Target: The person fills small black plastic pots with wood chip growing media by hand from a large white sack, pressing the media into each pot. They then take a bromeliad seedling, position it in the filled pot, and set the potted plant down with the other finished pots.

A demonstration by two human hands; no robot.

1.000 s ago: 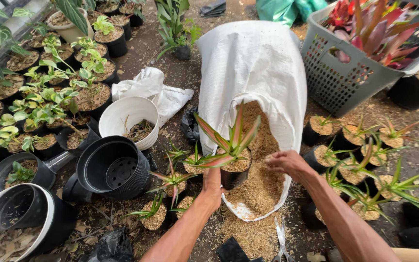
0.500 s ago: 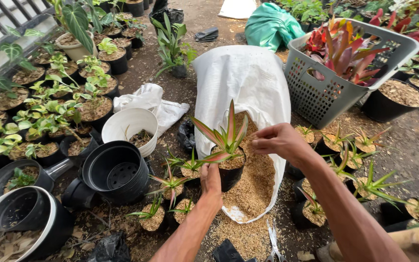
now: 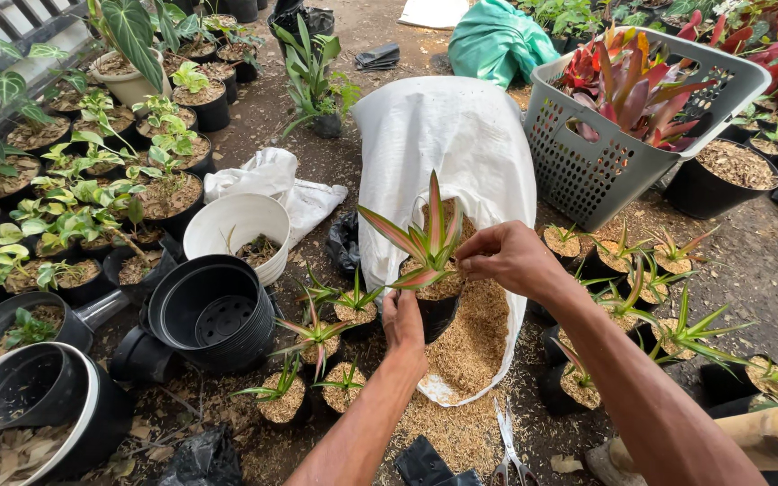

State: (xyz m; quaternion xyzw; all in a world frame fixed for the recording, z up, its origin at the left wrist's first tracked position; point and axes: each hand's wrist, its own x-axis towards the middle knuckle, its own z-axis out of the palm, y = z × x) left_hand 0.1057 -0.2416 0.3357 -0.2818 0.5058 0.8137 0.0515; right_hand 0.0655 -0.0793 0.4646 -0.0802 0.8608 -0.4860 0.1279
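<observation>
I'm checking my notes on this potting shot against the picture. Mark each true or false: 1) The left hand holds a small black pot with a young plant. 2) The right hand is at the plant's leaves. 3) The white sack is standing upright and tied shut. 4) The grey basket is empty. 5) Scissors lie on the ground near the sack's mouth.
1) True: the left hand grips the small black pot holding the plant.
2) True: the right hand pinches at the leaves.
3) False: the white sack lies on its side, open, with husk spilling out.
4) False: the grey basket holds red-leaved plants.
5) True: scissors lie just below the sack's mouth.
</observation>
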